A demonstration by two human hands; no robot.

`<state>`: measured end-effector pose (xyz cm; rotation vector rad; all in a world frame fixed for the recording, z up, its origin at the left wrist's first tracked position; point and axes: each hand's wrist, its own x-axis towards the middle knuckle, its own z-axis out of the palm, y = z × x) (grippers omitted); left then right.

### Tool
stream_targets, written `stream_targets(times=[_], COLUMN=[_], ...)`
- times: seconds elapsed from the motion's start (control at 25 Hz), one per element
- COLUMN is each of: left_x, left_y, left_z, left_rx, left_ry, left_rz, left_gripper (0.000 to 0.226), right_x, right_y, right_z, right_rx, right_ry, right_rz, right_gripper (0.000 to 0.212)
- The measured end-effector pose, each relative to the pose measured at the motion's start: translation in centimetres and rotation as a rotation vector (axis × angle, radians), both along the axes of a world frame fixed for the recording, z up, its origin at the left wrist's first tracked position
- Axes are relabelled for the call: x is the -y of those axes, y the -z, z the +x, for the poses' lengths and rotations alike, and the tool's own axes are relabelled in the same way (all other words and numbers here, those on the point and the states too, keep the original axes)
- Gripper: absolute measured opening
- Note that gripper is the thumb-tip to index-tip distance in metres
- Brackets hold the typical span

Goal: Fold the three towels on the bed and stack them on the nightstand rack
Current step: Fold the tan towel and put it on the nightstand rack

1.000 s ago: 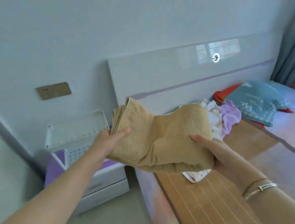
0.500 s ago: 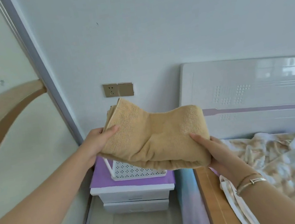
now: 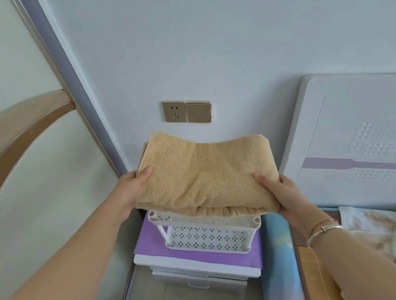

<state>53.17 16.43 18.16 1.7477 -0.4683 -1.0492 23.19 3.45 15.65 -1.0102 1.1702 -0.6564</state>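
So we've got one folded tan towel [image 3: 205, 176] in view, two hands on it, and one white perforated rack [image 3: 204, 227] with two tiers sitting on the purple top of one white nightstand [image 3: 194, 259]. Going left to right: our left hand [image 3: 134, 186] grips the towel's left edge, thumb on top and fingers tucked under. The towel spans between both hands, right above the rack's top tier; its front fold looks like it's touching the tier's front rim, but we can't tell for sure. Our right hand [image 3: 283, 193] clamps the right front corner, thumb on top, with two bracelets [image 3: 324, 230] on that wrist. On the wall behind: one gold socket [image 3: 174, 111] and one gold switch [image 3: 198, 112], side by side. Far right, one white headboard [image 3: 358, 142] and a crumpled cream patterned cloth [image 3: 395, 236] on the bed.
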Motion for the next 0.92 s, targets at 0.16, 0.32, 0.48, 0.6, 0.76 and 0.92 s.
stream_targets(times=[0.16, 0.32, 0.48, 0.6, 0.76, 0.92], left_x=[4.3, 5.9, 6.1, 6.3, 5.2, 7.9], left_y=[4.4, 8.7, 11.9, 12.2, 12.0, 11.5], left_z=[2.5, 3.6, 4.8, 4.8, 3.7, 2.0], left_rx=[-0.059, -0.068, 0.011, 0.247, 0.735, 1.283], left_ry=[0.070, 0.085, 0.069, 0.128, 0.216, 0.544], left_rz=[0.083, 0.203, 0.301, 0.359, 0.416, 0.119], left_gripper=[0.036, 0.039, 0.041, 0.047, 0.055, 0.080], right_x=[3.0, 3.4, 2.9, 2.7, 0.8, 3.1], right_y=[4.4, 8.2, 9.5, 8.7, 8.1, 7.6], right_z=[2.1, 3.0, 4.2, 4.8, 5.3, 8.5], right_rx=[-0.076, -0.166, -0.293, -0.354, -0.663, -0.985], right_ry=[0.067, 0.063, 0.069, 0.036, -0.007, -0.213], right_rz=[0.049, 0.130, 0.096, 0.076, -0.198, -0.725], right_gripper=[0.065, 0.070, 0.069, 0.063, 0.067, 0.070])
